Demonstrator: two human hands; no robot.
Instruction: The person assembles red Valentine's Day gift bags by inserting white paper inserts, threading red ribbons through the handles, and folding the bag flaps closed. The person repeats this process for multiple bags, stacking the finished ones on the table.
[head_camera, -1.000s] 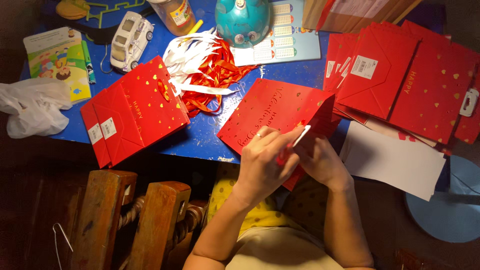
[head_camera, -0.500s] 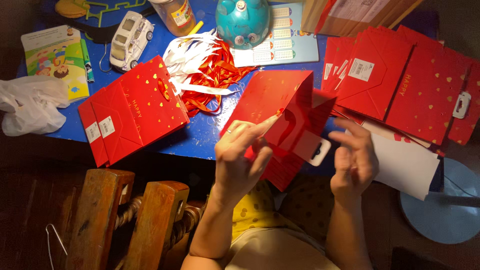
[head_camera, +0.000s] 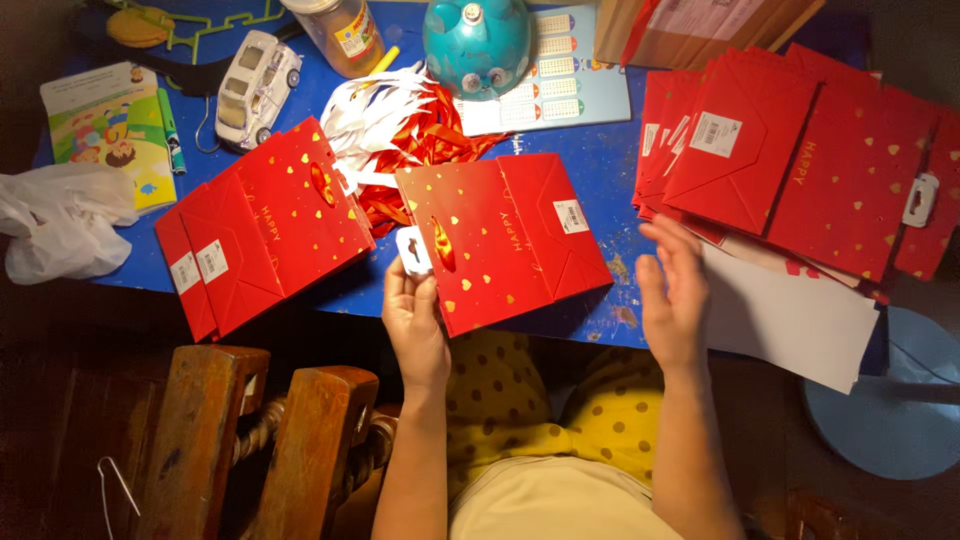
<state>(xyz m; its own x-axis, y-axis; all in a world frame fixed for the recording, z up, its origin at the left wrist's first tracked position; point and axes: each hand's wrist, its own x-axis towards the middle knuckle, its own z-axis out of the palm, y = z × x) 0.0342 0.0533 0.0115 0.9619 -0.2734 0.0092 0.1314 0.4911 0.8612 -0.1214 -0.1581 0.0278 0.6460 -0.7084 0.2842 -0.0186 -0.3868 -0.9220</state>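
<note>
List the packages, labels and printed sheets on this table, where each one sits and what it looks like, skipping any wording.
Flat red gift bag: table centre, gold hearts, white sticker; left hand holds its edge.
Left stack of red bags: left of it, white stickers.
Right stack of red bags: right side, fanned; right hand near it.
Jar: top edge, label.
Printed chart: top centre, pale blue grid.
Booklet: far left, green and yellow.

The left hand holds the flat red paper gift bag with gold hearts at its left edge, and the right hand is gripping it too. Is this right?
Not quite. In the head view, the left hand holds the flat red paper gift bag with gold hearts at its left edge, but the right hand is open beside it, apart from the bag.
</note>
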